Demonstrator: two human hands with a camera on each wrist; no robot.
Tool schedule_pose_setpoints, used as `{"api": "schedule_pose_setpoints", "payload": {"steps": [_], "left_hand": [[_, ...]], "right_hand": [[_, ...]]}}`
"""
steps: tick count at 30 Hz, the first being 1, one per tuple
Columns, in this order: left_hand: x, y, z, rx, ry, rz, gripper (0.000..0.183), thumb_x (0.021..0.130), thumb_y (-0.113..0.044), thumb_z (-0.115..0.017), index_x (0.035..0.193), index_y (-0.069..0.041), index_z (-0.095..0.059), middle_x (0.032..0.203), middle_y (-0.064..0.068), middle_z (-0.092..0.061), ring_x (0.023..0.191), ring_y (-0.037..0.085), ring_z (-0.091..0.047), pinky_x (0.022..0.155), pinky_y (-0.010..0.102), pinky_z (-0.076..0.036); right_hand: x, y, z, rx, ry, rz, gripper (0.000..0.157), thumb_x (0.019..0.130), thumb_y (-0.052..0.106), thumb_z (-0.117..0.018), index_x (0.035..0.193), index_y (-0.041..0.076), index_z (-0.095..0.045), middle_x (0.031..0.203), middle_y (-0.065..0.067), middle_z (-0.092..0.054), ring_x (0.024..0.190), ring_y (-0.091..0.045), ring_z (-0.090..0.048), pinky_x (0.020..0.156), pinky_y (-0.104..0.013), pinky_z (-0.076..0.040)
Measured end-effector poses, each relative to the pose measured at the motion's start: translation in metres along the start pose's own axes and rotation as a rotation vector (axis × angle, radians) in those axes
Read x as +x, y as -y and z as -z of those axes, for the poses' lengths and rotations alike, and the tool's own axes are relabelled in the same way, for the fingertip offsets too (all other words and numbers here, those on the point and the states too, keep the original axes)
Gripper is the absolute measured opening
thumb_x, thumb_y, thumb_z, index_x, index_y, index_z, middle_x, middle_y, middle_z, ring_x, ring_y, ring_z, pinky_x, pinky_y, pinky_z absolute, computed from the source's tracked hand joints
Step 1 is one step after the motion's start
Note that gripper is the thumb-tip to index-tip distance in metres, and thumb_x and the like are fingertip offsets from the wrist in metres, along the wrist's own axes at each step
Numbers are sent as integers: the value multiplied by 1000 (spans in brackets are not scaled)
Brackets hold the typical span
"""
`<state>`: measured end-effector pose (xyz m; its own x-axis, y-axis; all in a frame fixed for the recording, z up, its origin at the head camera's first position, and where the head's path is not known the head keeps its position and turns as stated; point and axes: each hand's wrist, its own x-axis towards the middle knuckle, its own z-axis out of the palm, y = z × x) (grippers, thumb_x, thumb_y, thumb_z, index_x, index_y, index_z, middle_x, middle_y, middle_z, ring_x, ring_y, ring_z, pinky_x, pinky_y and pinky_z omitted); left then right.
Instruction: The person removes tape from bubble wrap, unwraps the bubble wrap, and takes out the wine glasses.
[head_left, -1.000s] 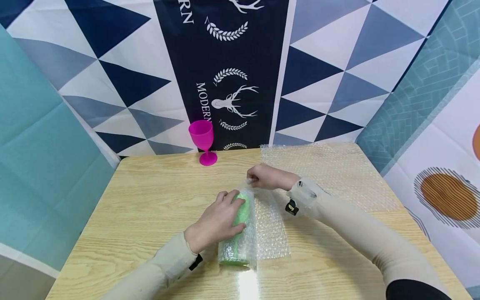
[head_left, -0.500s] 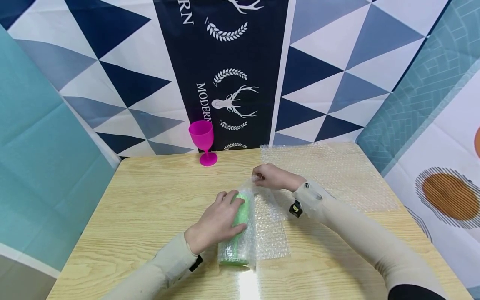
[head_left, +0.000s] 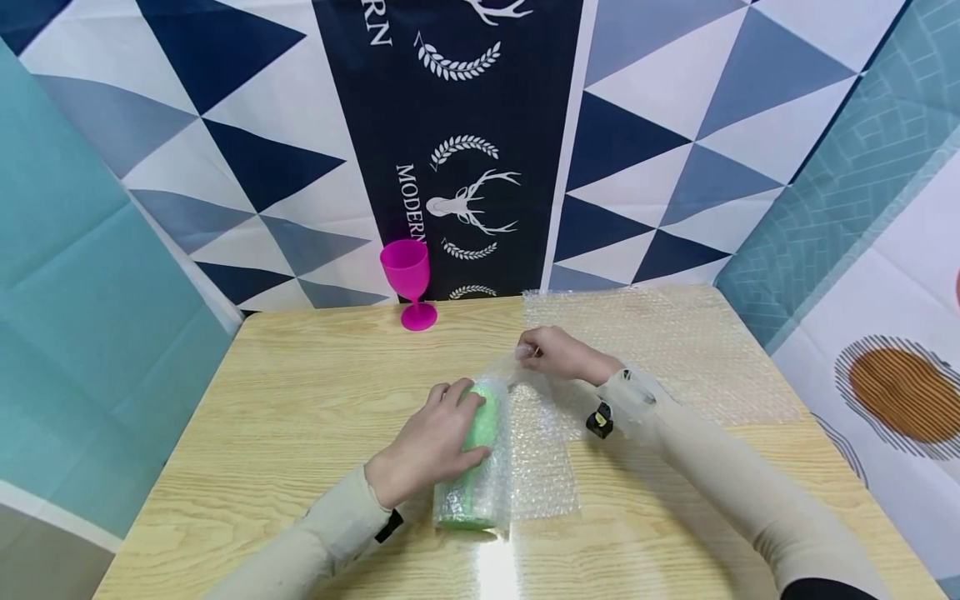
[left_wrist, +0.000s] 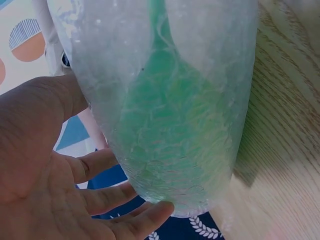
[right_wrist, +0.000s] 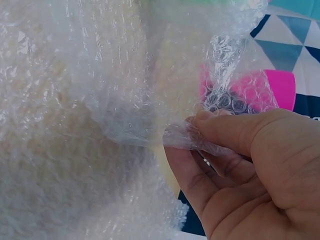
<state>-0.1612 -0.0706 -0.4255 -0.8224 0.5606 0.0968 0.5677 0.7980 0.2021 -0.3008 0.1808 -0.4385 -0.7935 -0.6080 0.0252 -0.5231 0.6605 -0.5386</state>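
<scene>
A green goblet (head_left: pixel 483 421) lies on its side, rolled in clear bubble wrap (head_left: pixel 543 475), with its bowl towards the back of the table. My left hand (head_left: pixel 429 442) holds the wrapped bowl from the left and above, fingers and thumb bent around it. In the left wrist view, the goblet's bowl and stem (left_wrist: pixel 162 40) show through the plastic. Between thumb and fingers, my right hand (head_left: pixel 561 353) pinches an edge of the wrap just beyond the bowl. The right wrist view shows that pinched edge (right_wrist: pixel 182 135) drawn out thin; the wrap's loose part lies flat to the right.
A magenta goblet (head_left: pixel 407 283) stands upright at the table's back edge. Another bubble wrap sheet (head_left: pixel 667 350) lies flat at the back right. Patterned cloth walls surround the wooden table (head_left: pixel 300 383) on the back and both sides.
My right hand has moved a little to the right, pulling the pinched edge of the bubble wrap outward from the bowl. The left hand stays on the wrapped goblet.
</scene>
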Motion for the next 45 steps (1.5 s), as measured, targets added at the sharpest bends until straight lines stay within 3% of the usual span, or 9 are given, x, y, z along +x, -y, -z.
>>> {"api": "schedule_pose_setpoints", "payload": {"steps": [6, 11, 18, 29, 33, 39, 45], "left_hand": [[-2, 4, 1, -53, -15, -8, 67, 88, -41, -81, 138, -4, -56, 153, 22, -46, 135, 42, -48, 105, 47, -54], [-5, 9, -2, -161, -41, 31, 65, 86, -39, -82, 137, -7, -58, 154, 18, -46, 139, 38, -46, 111, 46, -50], [-11, 16, -5, -288, -97, 54, 75, 82, -38, -86, 144, -12, -53, 151, 11, -49, 137, 32, -48, 113, 46, -48], [-20, 27, -8, -367, -87, 93, 87, 84, -36, -84, 156, -15, -41, 154, 15, -43, 140, 32, -46, 114, 51, -46], [-22, 30, -8, -411, -77, 117, 89, 83, -34, -83, 158, -17, -38, 155, 15, -40, 141, 33, -45, 113, 53, -46], [-26, 38, -11, -490, -81, 163, 92, 82, -31, -84, 159, -18, -36, 152, 13, -40, 134, 29, -50, 111, 51, -47], [-27, 44, -14, -540, -90, 165, 93, 81, -29, -84, 160, -18, -35, 150, 13, -40, 116, 22, -55, 101, 45, -52]], "right_hand": [[-3, -7, -4, 20, -43, -11, 4, 93, 1, -71, 91, 3, -68, 88, -7, -69, 88, -20, -66, 82, -40, -59], [-4, -10, -7, 39, -39, -61, 3, 94, 3, -71, 95, 3, -68, 93, -9, -72, 91, -22, -69, 81, -39, -60], [-6, -12, -9, 50, -64, -50, 8, 95, 6, -72, 95, 0, -68, 92, -10, -72, 89, -23, -70, 78, -38, -60], [-12, -13, -10, 47, -98, -46, 5, 94, 4, -71, 99, 2, -71, 93, -10, -73, 87, -22, -69, 77, -37, -60], [-13, -13, -12, 86, -94, -81, 7, 96, 6, -70, 102, 3, -71, 96, -10, -73, 89, -22, -69, 79, -36, -60], [-17, -15, -16, 138, -78, -122, 12, 96, 11, -71, 106, 5, -70, 95, -7, -71, 86, -18, -66, 76, -31, -58], [-25, -13, -14, 194, -121, -101, 11, 96, 9, -70, 106, 5, -72, 97, -7, -72, 88, -17, -66, 79, -31, -59]]}}
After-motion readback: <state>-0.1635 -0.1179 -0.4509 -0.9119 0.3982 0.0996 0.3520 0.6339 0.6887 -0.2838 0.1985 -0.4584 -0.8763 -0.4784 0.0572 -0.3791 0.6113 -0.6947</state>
